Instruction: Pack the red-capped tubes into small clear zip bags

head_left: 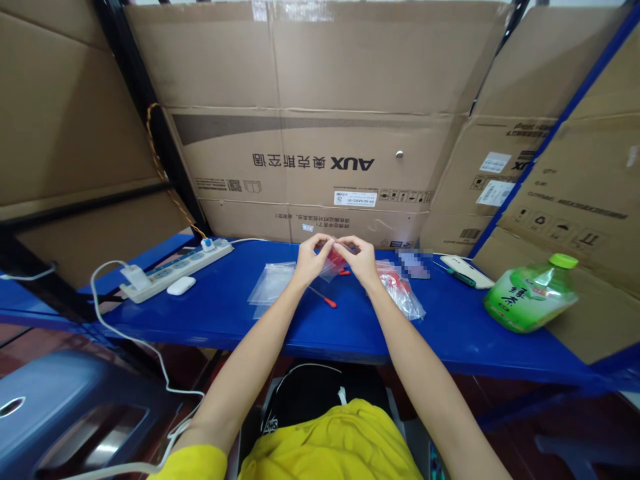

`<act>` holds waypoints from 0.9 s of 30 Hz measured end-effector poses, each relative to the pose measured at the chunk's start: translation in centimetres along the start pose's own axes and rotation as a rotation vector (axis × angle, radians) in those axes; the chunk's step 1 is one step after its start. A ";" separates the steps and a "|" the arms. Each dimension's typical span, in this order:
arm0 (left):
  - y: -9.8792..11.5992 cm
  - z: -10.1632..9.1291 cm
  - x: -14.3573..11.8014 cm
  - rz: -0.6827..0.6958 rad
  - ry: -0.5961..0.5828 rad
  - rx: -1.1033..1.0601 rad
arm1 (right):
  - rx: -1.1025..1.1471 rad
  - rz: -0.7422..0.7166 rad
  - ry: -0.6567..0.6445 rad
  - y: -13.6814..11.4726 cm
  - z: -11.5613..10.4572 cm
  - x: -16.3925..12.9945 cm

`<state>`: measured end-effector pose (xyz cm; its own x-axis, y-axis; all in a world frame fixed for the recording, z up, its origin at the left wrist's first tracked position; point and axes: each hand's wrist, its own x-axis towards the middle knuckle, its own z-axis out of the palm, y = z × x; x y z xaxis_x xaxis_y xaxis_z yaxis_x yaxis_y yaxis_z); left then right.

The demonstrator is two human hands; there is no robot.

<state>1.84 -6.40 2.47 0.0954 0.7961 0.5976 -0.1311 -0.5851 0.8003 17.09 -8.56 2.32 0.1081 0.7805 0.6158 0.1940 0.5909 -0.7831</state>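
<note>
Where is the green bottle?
In the head view, the green plastic bottle with a lime-green cap lies on its side at the far right of the blue table, beside the white phone-like device and against cardboard boxes.

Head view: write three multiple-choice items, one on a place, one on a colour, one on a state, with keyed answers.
1. Where does the green bottle lie?
A. right end of the blue table
B. beside the power strip
C. on the floor

2. What colour is the bottle's cap?
A. red
B. green
C. white

3. How is the small clear bag held?
A. lying untouched
B. left hand only
C. between the left hand and right hand

Answers: 1 A, it lies on its side at the right; 2 B, light green cap; 3 C, both hands pinch it above the table.
</note>
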 end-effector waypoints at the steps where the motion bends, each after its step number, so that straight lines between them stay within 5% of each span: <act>1: 0.0 0.1 -0.1 0.010 -0.006 0.027 | -0.004 0.000 -0.002 0.0 0.0 0.0; 11: 0.2 -0.1 -0.2 0.026 0.009 0.077 | -0.086 -0.028 -0.040 0.4 0.3 -0.1; 17: -0.3 -0.3 0.0 0.153 -0.011 0.247 | -0.041 -0.016 -0.014 0.3 0.2 -0.1; 27: -0.9 -0.7 0.4 0.146 -0.007 0.187 | -0.075 -0.030 -0.017 0.4 -0.2 0.0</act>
<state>1.31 -5.49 1.98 0.0959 0.7004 0.7073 0.0405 -0.7127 0.7003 17.35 -8.37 1.97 0.0852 0.7664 0.6366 0.2695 0.5974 -0.7553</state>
